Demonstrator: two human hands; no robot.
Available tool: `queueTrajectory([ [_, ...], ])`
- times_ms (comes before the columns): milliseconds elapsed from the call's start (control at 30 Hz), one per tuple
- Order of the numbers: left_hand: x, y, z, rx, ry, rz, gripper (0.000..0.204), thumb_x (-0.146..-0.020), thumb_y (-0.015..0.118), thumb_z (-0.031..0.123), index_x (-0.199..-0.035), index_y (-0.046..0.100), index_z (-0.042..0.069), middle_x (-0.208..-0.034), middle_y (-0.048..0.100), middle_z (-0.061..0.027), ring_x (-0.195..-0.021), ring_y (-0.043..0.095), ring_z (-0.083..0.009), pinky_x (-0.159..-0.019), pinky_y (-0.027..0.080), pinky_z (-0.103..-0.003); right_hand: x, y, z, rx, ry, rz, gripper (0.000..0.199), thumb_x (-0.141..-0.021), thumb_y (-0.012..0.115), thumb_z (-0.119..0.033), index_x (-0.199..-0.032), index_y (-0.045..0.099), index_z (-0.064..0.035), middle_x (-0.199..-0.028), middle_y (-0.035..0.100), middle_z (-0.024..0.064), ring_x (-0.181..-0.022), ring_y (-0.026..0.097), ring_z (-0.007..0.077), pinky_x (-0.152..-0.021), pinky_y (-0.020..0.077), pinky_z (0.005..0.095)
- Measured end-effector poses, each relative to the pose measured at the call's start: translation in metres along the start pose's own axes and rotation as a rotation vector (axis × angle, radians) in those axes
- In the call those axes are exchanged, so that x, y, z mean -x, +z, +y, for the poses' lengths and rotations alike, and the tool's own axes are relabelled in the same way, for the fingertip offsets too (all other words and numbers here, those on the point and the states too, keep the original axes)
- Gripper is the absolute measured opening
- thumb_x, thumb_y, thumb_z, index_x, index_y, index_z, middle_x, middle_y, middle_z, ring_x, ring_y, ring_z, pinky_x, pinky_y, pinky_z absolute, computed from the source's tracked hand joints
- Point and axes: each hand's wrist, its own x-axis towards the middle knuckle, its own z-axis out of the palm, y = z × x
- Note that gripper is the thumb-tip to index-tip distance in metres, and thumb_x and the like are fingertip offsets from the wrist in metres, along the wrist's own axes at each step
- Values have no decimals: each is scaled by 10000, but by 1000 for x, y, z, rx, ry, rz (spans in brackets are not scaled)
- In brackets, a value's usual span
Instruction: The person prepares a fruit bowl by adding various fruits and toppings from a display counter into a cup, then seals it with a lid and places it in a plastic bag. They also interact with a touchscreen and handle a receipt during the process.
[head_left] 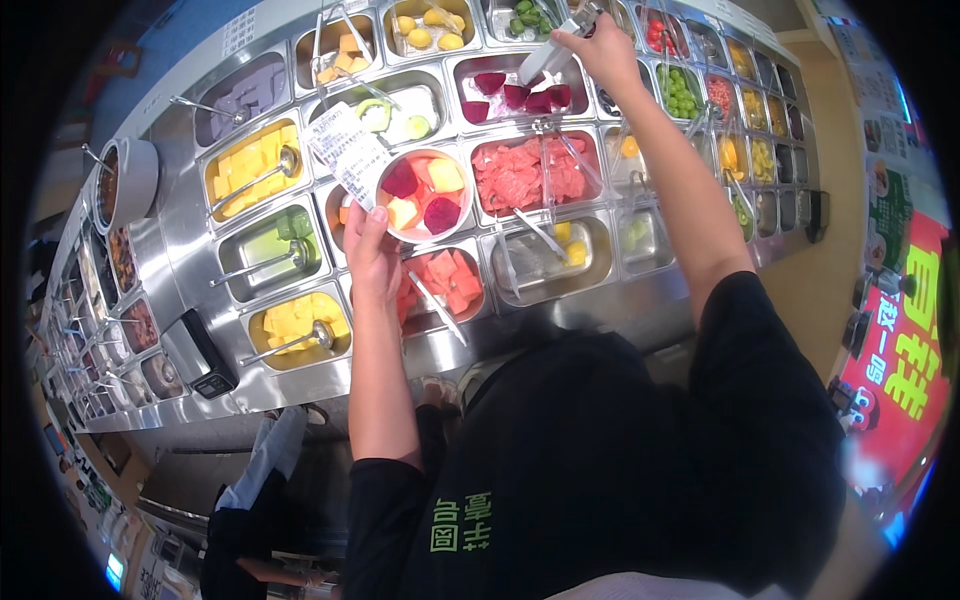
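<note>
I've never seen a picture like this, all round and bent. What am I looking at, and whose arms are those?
This is one picture from a wide camera worn on a person's head, looking down, so straight edges curve. The arms are that person's own. The left hand holds a white bowl of cut fruit, yellow, pink and dark red, together with a paper slip. The right hand reaches far forward gripping metal tongs over a tray of dark red fruit pieces. Below is a steel counter with many sunken trays: yellow chunks, pink melon, green grapes, most with a spoon or tongs.

Food shop counter: steel pans (262,252) w/ cut fruit (520,172) (toppings bar), poster (905,360).
</note>
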Motion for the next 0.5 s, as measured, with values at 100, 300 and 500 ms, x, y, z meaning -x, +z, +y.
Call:
queueTrajectory([
  [100, 2, -1, 5, -8, -6, 3, 611, -921, 603, 216, -1435, 346, 9, -1348, 519, -113, -1191, 553, -213, -964, 479, -346, -3, 2, 0, 28, -49, 53, 686, -750, 750, -527, -991, 552, 84, -866, 665, 293, -848, 669, 416, -779, 528, 450],
  [300, 6, -9, 9, 18, 10, 22, 611, -927, 606, 263, -1426, 356, 14, -1349, 518, -113, -1198, 551, -215, -980, 473, -354, -5, 15, 2, 147, -109, 83, 671, -777, 726, -534, -947, 547, 90, -836, 662, 293, -834, 672, 420, -722, 539, 467],
  [500, 6, -25, 8, 65, 6, 28, 588, -923, 613, 282, -1391, 390, 4, -1320, 542, -118, -1193, 554, -216, -981, 474, -353, -8, 20, -6, 189, -21, 16, 713, -765, 721, -559, -966, 549, 103, -831, 671, 285, -822, 678, 405, -718, 545, 457],
])
